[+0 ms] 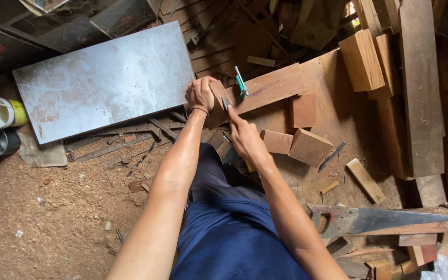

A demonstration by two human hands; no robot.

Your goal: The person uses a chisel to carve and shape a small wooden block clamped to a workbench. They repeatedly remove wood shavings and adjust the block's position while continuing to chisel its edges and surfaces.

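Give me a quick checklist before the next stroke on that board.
1. Left hand steadying the reddish board at its near end: ok.
2. Right hand holding a small tool at the board edge: ok; tool kind: cannot tell.
3. Left fingers apart from the tool tip: cannot tell, they sit close.
4. Green-handled tool lying loose on the board: not ok.
5. Handsaw lying away from both hands: ok.

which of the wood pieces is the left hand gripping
The long reddish board with the green-handled tool lying on it; the left hand grips its end, unlike the loose blocks nearby.
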